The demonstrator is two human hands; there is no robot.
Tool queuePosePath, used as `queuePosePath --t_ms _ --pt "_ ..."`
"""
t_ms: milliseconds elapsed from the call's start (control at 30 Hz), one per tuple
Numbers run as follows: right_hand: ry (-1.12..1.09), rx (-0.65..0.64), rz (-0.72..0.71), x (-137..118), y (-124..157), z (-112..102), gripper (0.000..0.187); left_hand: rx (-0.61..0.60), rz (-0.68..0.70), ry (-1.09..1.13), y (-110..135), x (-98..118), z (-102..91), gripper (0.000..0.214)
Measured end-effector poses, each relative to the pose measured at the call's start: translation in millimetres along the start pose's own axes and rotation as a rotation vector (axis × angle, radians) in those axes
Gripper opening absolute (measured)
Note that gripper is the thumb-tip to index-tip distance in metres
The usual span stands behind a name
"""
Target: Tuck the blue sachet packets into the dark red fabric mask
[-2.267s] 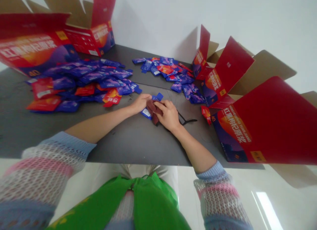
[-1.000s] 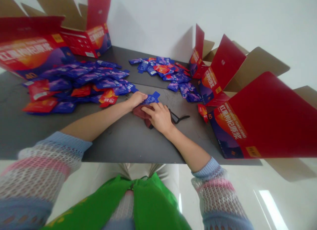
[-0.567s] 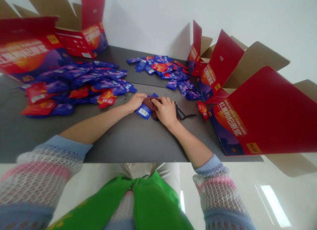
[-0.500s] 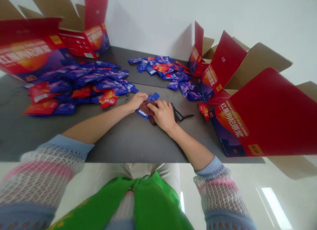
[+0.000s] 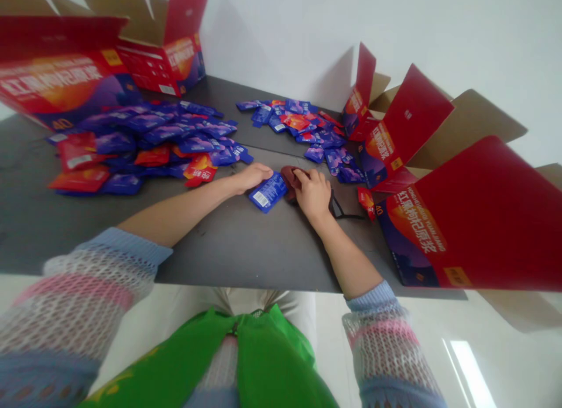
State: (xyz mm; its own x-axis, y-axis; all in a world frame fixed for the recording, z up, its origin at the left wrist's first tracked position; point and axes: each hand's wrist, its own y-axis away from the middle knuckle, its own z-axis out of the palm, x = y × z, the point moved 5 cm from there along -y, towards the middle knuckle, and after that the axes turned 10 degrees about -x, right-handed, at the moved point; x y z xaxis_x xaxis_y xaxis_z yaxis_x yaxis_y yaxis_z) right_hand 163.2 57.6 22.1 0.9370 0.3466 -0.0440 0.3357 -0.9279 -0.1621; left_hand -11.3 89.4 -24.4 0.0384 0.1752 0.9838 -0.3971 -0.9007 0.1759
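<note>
"Where is the blue packet (image 5: 271, 187) sitting?"

"It is sitting between the two hands, over the grey table (image 5: 246, 250). I can't tell if it is touching the top. Its long side is running from near left to far right."

"What is the left hand (image 5: 253, 177) doing?"

"It is pinching the packet's far left edge. The fingers are looking closed on it."

"And the right hand (image 5: 314, 191)?"

"That one is squeezing a brown-red cloth (image 5: 288, 175). The cloth is bunching up just right of the packet, by its far right end, and seems to be touching it there. So the left hand is being the nearer one, and only the cloth is reaching the packet from the right."

"What is looking different from half a second ago?"

"The cloth was covering much of the packet then. Now it is sitting off to the right, and the white label (image 5: 260, 198) is showing. The far tip was poking out then. I'm not seeing it now."
</note>
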Motion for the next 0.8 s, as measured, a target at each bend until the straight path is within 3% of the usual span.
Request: queuePosePath --t_ms 167,300,367,433,567,700,800 --pt "0.008 0.029 -0.052 -0.8 3.3 -3.1 0.039 0.054 0.056 -0.015 -4.0 -1.8 -4.9 0.026" --pt "0.025 -0.043 -0.322 -44.4 31.0 -9.5 0.037 0.167 0.134 -0.042 -9.2 -3.6 -10.0 0.03" --pt "0.031 -0.099 -0.518 -72.2 49.3 -10.4 0.039 0.171 0.146 -0.056 -10.5 -3.3 -9.8 0.033" --pt "0.03 -0.117 -0.601 -89.4 60.8 -10.5 0.039 0.135 0.134 -0.059 -10.9 -1.6 -8.3 0.034" --pt "0.019 -0.059 -0.439 -81.2 49.5 -7.3 0.038 0.038 0.087 -0.032 -7.5 4.0 -5.1 0.031" --pt "0.04 0.049 -0.159 -36.5 19.7 -5.0 0.038 -0.042 0.048 0.004 -2.9 3.1 -1.2 0.019" --pt "0.047 0.071 0.016 -5.8 5.5 -4.1 0.038 -0.051 0.043 0.009 -2.5 -1.0 -1.1 0.022"
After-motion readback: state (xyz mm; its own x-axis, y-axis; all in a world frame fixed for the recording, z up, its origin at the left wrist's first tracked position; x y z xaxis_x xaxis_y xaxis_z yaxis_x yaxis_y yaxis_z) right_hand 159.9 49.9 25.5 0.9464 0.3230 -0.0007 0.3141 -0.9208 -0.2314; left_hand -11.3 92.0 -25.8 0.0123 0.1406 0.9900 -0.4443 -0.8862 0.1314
